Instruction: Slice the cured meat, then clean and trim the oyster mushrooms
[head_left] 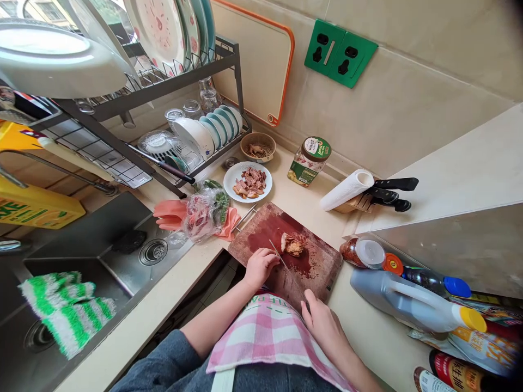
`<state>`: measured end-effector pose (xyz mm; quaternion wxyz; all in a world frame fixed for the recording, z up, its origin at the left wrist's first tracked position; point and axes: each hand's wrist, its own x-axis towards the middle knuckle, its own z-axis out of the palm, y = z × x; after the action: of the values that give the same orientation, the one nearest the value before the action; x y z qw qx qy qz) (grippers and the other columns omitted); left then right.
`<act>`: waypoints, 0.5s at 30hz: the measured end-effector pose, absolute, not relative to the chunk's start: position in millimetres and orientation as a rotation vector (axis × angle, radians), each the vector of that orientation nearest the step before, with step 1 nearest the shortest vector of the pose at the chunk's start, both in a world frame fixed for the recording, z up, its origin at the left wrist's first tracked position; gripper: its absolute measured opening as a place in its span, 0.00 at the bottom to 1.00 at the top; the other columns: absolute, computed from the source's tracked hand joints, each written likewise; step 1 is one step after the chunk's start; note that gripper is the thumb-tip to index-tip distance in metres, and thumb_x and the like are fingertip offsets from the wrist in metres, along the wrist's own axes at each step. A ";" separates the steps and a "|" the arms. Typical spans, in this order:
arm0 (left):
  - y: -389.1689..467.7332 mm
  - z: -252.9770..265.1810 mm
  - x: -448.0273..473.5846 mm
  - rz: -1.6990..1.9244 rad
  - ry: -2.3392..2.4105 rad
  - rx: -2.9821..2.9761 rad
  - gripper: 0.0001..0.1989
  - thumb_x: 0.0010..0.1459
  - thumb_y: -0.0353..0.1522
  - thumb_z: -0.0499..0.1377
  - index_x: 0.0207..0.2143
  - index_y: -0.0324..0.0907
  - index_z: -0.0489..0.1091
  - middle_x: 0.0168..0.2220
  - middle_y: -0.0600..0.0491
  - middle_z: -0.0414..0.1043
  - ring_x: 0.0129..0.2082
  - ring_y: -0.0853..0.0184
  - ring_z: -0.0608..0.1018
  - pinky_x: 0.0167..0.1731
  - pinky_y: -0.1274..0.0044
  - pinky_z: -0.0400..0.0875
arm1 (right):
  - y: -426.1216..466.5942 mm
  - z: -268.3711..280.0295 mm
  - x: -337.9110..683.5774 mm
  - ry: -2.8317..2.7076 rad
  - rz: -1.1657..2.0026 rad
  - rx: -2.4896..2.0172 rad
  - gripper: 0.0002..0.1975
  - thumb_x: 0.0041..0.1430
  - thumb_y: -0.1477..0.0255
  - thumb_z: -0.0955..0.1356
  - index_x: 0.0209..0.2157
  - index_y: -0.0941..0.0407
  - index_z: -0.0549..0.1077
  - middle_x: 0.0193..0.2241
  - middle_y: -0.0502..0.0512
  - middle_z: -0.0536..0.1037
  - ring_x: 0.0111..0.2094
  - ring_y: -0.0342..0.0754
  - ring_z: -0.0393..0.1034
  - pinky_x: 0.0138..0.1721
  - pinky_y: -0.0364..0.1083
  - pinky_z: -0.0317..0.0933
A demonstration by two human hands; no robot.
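A piece of browned cooked meat [293,244] lies on the reddish-brown cutting board [327,258], with wet stains and crumbs around it. Below the meat a kitchen knife [281,258] shows its thin blade edge-on, slanting across the board. My right hand [324,321] is closed at the near end of the knife; the handle is hidden in it. By the blade's far part, my left hand [262,268] has its fingers curled and pressed together, the fingertips close against the blade. Whether they pinch anything is hidden. A white plate [267,190] of sliced meat [251,182] stands behind the board.
Left of the board lie pink gloves [170,214] and bagged food [202,218], beside the sink [122,267]. A dish rack [237,71] rises behind. A plastic jar [308,162], knife block [359,204] and paper roll [347,190] stand at the back. Bottles [402,299] line the right.
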<state>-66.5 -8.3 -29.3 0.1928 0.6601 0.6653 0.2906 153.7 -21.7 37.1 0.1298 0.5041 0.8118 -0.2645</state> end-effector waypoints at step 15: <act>-11.1 -31.2 -65.2 0.875 1.880 1.800 0.10 0.59 0.35 0.53 0.32 0.46 0.75 0.34 0.52 0.74 0.36 0.67 0.72 0.37 0.75 0.69 | 18.0 28.0 98.7 2.380 -0.856 1.457 0.09 0.63 0.72 0.55 0.37 0.56 0.63 0.26 0.55 0.77 0.27 0.46 0.72 0.23 0.41 0.47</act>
<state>-65.2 -11.1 -31.2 0.1964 0.6428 0.6712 0.3124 98.7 18.0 28.0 0.1112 0.4959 0.8104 -0.2914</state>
